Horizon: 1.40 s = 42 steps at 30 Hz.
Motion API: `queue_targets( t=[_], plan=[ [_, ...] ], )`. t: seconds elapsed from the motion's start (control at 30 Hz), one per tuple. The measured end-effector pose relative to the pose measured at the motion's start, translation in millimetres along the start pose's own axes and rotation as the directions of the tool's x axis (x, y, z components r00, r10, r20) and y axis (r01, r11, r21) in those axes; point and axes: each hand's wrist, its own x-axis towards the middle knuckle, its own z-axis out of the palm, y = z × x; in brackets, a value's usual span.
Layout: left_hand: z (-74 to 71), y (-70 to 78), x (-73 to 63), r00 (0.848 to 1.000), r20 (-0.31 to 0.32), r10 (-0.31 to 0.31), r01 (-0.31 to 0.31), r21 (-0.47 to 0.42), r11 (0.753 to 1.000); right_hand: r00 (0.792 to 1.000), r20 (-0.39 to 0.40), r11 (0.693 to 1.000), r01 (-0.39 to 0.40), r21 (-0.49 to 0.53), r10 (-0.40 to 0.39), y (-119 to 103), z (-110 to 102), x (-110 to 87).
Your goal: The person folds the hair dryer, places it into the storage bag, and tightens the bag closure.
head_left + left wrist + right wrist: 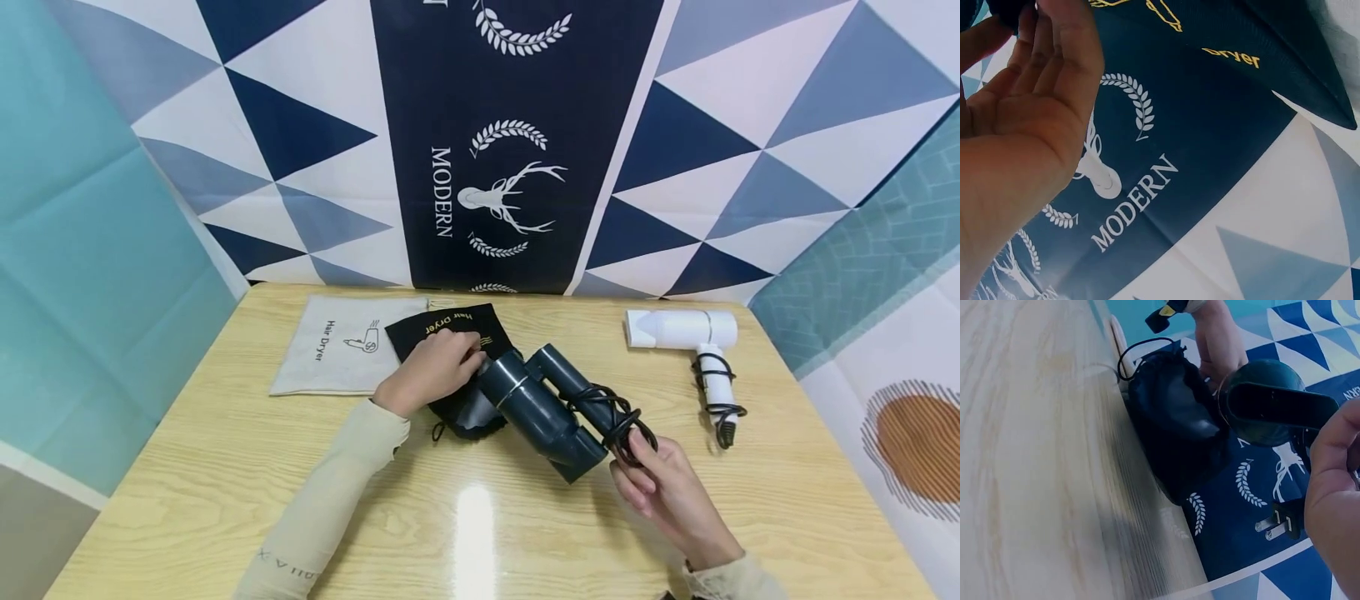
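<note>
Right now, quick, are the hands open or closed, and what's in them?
Left hand: closed, holding the black bag.
Right hand: closed, holding the dark dryer by its cord-wrapped handle.

There were two hair dryers, a dark dryer (528, 408) and a white dryer (675, 330); two pouches, a black pouch (459, 410) and a pale pouch (345, 354); two power cords (621, 423); two hands, a left hand (438, 371) and a right hand (667, 483); one table (555, 542); and, on one plug (1295, 519), two prongs (1275, 533).

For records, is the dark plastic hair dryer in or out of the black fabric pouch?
Out: its barrel and handle both show outside the pouch.
</note>
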Motion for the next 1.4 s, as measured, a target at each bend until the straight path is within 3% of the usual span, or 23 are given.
queue_targets(
  t=[0.17, 0.4, 0.6, 0.87, 1.1, 1.3, 1.4],
  plan=[
    [-2.3, 5.4, 0.6, 1.000, -0.006, 0.020, -0.020, -0.045, 0.999, 1.000, -0.026, 0.991, -0.020, -0.136, 0.017, 6, 2, -0.7],
    [-6.3, 10.8, -0.5, 0.999, 0.035, 0.025, -0.021, -0.111, 0.994, 0.993, -0.118, 0.951, -0.058, -0.305, 0.022, 14, 7, -1.2],
    [-8.8, 14.9, -0.9, 0.999, 0.013, 0.034, -0.031, -0.178, 0.984, 0.993, -0.120, 0.928, -0.063, -0.368, 0.019, 21, 10, 0.1],
    [-11.4, 17.6, -1.6, 0.999, -0.036, 0.018, -0.026, -0.245, 0.969, 0.992, -0.121, 0.921, -0.071, -0.384, 0.026, 22, 13, 0.4],
    [-9.2, 26.7, -5.6, 0.994, 0.107, 0.026, 0.018, -0.394, 0.919, 0.985, -0.168, 0.888, -0.109, -0.446, 0.037, 26, 17, 1.9],
    [-2.9, 29.2, -5.1, 0.992, 0.090, 0.092, -0.068, -0.244, 0.967, 0.974, -0.197, 0.848, -0.194, -0.494, 0.108, 29, 22, 2.8],
    [-1.5, 29.7, -6.0, 0.990, 0.095, 0.109, -0.090, -0.181, 0.979, 0.967, -0.202, 0.836, -0.237, -0.496, 0.155, 26, 24, 2.2]
  ],
)
